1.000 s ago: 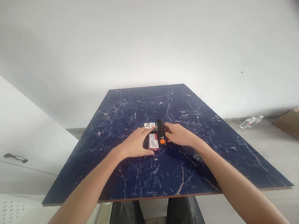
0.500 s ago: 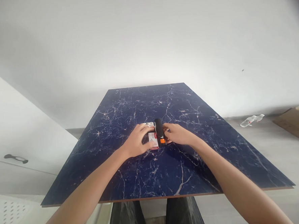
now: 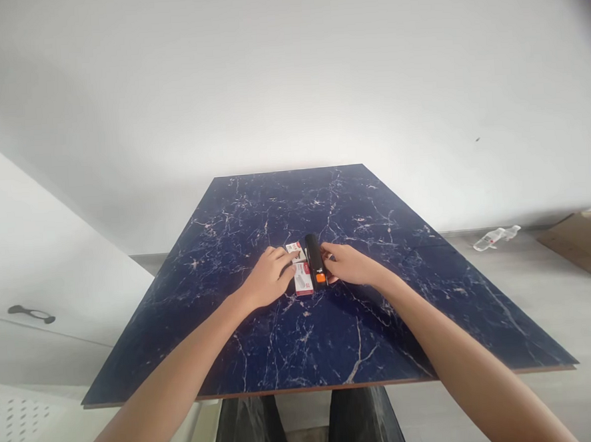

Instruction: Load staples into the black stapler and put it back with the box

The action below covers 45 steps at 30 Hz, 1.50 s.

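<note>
A black stapler-like tool with an orange part (image 3: 313,256) lies lengthwise near the middle of the table. Against its left side are two small red-and-white boxes, the far box (image 3: 293,248) and the near box (image 3: 304,284), lined up one behind the other. My left hand (image 3: 271,276) rests at their left, fingers apart, with fingertips reaching onto the far box and the thumb by the near one. My right hand (image 3: 348,263) has curled fingers against the tool's right side. A pale edge shows under those fingers, but what it belongs to is hidden.
The dark blue marble-patterned table (image 3: 295,208) has its far edge by a white wall. On the floor to the right lie clear plastic bottles (image 3: 497,237) and a cardboard box (image 3: 580,243). A white cabinet with a dark handle (image 3: 31,313) stands left.
My left thumb and fingers have drawn back a little to the left, uncovering more of both boxes. The right hand and the black tool stay nearly in place.
</note>
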Tool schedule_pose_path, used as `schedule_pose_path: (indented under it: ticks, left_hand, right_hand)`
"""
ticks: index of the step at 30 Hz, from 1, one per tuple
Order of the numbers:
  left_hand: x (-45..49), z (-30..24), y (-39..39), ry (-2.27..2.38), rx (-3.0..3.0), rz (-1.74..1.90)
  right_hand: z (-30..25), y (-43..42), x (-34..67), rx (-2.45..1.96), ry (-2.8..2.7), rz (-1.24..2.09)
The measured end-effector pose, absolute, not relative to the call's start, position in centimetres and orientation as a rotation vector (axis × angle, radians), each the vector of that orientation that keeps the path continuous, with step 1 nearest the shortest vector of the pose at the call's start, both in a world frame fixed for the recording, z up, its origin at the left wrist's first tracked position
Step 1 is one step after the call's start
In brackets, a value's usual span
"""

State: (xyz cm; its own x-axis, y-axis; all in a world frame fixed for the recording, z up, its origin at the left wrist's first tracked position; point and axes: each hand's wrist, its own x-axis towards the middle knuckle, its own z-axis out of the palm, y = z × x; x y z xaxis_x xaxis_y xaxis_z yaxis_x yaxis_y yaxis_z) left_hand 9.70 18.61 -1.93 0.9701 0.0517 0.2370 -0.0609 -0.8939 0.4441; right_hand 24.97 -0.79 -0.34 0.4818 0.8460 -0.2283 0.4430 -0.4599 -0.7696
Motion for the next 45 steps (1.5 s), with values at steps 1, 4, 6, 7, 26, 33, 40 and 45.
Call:
schedule_pose_path:
  ticks: [1,4,6,7,26,33,40,45]
  left_hand:
    - [9.6,-1.8,18.6,-0.016,2.642,0.33]
    - [9.3,-1.6,19.2,-0.046,2.629,0.244]
    - [9.2,-1.8,19.6,-0.101,2.615,0.109]
    - [9.2,-1.9,19.7,-0.118,2.609,0.063]
    - [15.3,-2.9,18.2,-0.153,2.67,0.164]
    - [30.6,-3.0,10.4,-0.209,2.707,0.171]
    - [35.4,-4.0,6.5,-0.28,2.641,0.223]
    - [35.4,-3.7,5.9,-0.25,2.651,0.131]
  right_hand:
    - [-0.4,-0.8,25.0,-2.088,-1.065,0.806]
    - [-0.3,-0.8,25.0,-2.088,-1.086,0.798]
    - [-0.2,-0.9,24.9,-2.092,-1.092,0.786]
    - [-0.2,-0.9,24.9,-2.095,-1.093,0.78]
    - [0.5,-2.8,26.1,-2.372,-1.059,0.256]
    - [-0.4,-8.6,37.7,-2.51,-0.64,0.17]
    - [-1.7,-12.9,41.6,-2.518,-0.54,0.022]
    - [-2.3,-13.1,42.0,-2.511,-0.501,-0.04]
